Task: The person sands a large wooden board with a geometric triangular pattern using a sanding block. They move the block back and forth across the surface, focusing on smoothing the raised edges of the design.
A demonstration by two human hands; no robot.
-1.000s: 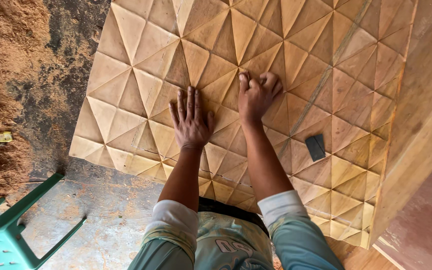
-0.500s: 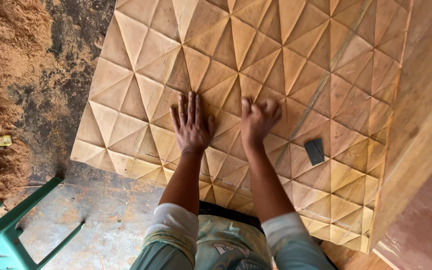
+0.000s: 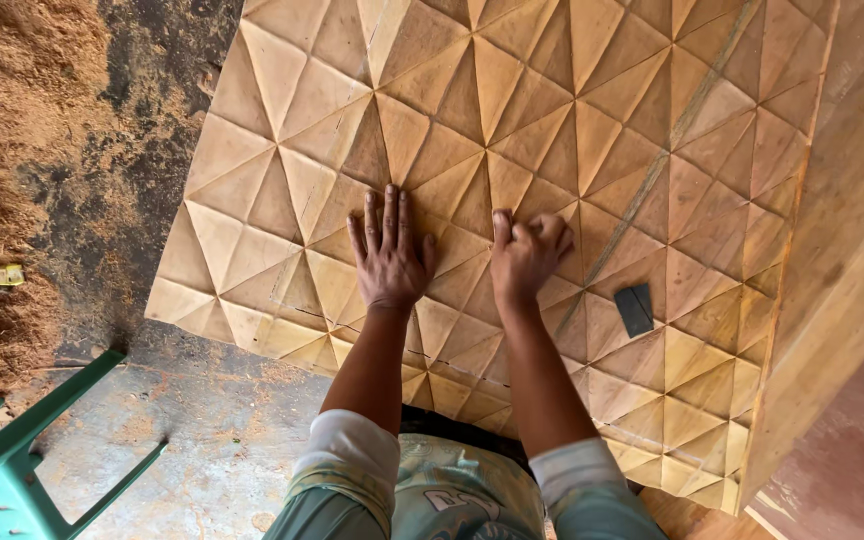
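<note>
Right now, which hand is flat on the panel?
The left hand: palm down, fingers spread on the carved wooden panel. The right hand has curled fingers.

Stool: a green plastic stool [image 3: 2, 470] is standing at my lower left on the stained concrete floor [image 3: 212, 440].
Sawdust: a reddish-brown sawdust heap [image 3: 12, 150] is lying at left.
Scrap: a small yellow scrap [image 3: 0, 274] is resting on it.

A pale, matt wooden panel carved into raised triangular facets [image 3: 592, 130], bare and unvarnished. A small dark grey, matt abrasive piece [image 3: 634, 308] rests on it. Loose, coarse brown sawdust [image 3: 12, 150] covers rough grey concrete floor [image 3: 202, 440]. A smooth green plastic stool [image 3: 2, 480] stands nearby.
</note>
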